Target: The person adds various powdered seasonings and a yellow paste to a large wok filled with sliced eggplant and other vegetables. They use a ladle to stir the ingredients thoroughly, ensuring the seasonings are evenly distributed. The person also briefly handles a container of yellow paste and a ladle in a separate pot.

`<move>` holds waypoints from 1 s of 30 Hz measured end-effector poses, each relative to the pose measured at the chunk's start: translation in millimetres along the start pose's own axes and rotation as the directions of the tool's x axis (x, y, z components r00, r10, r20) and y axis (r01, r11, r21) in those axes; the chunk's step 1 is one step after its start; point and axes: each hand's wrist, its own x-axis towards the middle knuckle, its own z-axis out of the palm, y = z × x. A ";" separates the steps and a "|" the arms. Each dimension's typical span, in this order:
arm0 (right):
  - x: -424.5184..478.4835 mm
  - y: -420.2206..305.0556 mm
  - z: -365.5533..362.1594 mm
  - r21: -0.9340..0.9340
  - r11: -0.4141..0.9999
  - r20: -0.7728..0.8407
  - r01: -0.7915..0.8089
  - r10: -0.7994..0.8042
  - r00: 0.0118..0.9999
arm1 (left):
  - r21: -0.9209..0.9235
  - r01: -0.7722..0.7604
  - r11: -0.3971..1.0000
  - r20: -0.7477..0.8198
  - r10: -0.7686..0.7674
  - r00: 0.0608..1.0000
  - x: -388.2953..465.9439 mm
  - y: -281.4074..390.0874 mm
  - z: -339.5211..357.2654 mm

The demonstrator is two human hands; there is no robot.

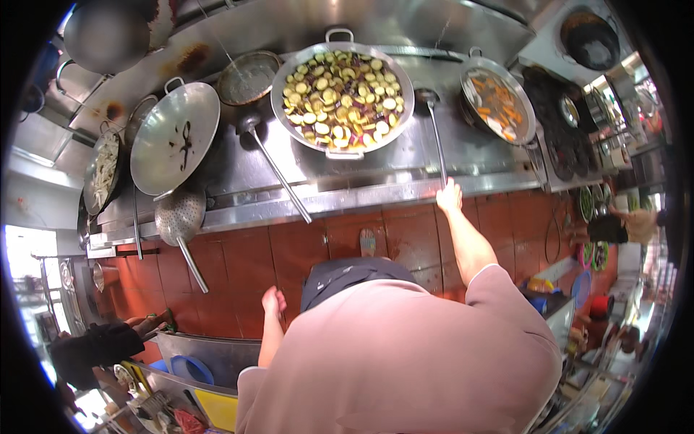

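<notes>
My right hand (pixel 449 196) grips the end of the long metal handle of a ladle (pixel 437 135) at the counter's front edge. The ladle's bowl rests on the steel stove top, just right of a large wok (pixel 342 100). Sliced eggplant (pixel 347 103) in dark liquid fills that wok. My left hand (pixel 275 301) hangs low at my side above the tiled floor, fingers curled, with nothing visible in it. To the wok's left, a second ladle (pixel 276 168) lies with its handle over the edge. A smaller wok (pixel 499 100) on the right holds orange and white pieces in liquid.
Further left are a tilted wok (pixel 176 138) with dark residue, a perforated strainer (pixel 180 214) and a pan of pale strips (pixel 104 171). Behind me stands a steel counter (pixel 217 347) with a blue basin (pixel 191 370). Other people (pixel 97 344) stand at both sides.
</notes>
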 end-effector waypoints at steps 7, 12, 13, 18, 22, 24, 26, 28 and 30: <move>47.1 6.5 28.5 0.321 0.946 -0.059 0.029 -0.011 0.998 | -0.142 0.220 0.965 -0.236 -0.249 0.939 -62.1 -104.3 -10.9; -10.9 -56.2 -27.3 0.764 0.646 0.054 -0.009 -0.050 0.997 | -0.167 0.233 0.958 -0.217 -0.266 0.939 -65.3 -119.1 2.9; -18.7 -65.4 -34.5 0.777 0.630 0.062 -0.004 -0.070 0.996 | -0.158 0.224 0.962 -0.201 -0.253 0.946 -61.3 -111.2 8.1; -4.1 -126.8 -79.7 0.710 0.655 -0.063 0.259 -0.308 0.949 | -0.094 0.102 0.990 -0.143 -0.114 0.983 -43.3 -37.9 25.1; 62.6 -148.7 -77.7 0.250 0.673 -0.402 0.696 -0.582 0.707 | -0.067 -0.037 0.997 -0.074 0.032 0.997 -23.1 25.6 28.4; 66.0 -163.7 -75.7 0.190 0.766 -0.309 0.614 -0.547 0.778 | -0.105 -0.122 0.987 -0.051 0.117 0.992 -20.3 47.2 22.0; 74.1 -164.9 -67.6 0.081 0.803 -0.307 0.591 -0.544 0.781 | -0.183 -0.188 0.965 -0.048 0.182 0.982 -19.2 51.3 21.4; 64.5 -169.0 -61.1 0.168 0.796 -0.220 0.581 -0.544 0.809 | -0.284 -0.235 0.930 -0.092 0.218 0.972 -17.6 39.3 12.1; 37.6 -194.1 -60.3 0.281 0.835 -0.046 0.473 -0.480 0.876 | -0.322 -0.131 0.938 -0.124 0.095 0.988 -22.2 7.4 7.0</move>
